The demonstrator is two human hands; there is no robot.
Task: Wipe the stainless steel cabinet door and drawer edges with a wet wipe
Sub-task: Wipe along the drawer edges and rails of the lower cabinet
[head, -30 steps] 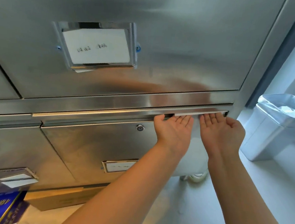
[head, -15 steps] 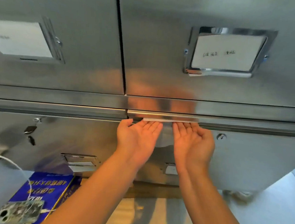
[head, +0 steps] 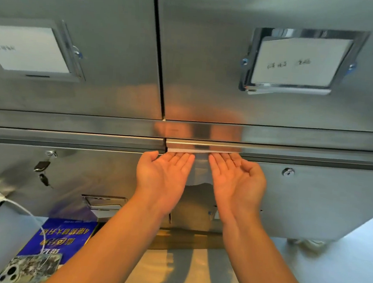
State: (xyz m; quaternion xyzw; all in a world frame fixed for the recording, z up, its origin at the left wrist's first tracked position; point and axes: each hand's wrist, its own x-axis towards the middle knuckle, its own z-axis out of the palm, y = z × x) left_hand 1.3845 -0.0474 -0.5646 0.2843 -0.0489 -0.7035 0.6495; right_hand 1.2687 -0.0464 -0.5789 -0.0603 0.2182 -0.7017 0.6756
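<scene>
Wet wipe: the thin white wet wipe (head: 189, 151) is tucked up under the long shiny steel drawer edge (head: 303, 153), in the middle of the view. A loose bit hangs down between the hands.
Left hand: the left hand (head: 164, 173) is palm up with flat fingers, pushing the wipe's 9 o'clock end, not grabbing.
Right hand: the right hand (head: 237, 179) does the same at the 3 o'clock end.
Done so far: I cannot tell; the steel shows no wet marks.
Left to do: likely the big flat steel cabinet doors (head: 209, 65) at 12 o'clock, and the other edge at 9 o'clock.
Nearby: dark keys (head: 42, 166) at 9 o'clock, a phone (head: 30, 267) at 7 o'clock.
</scene>
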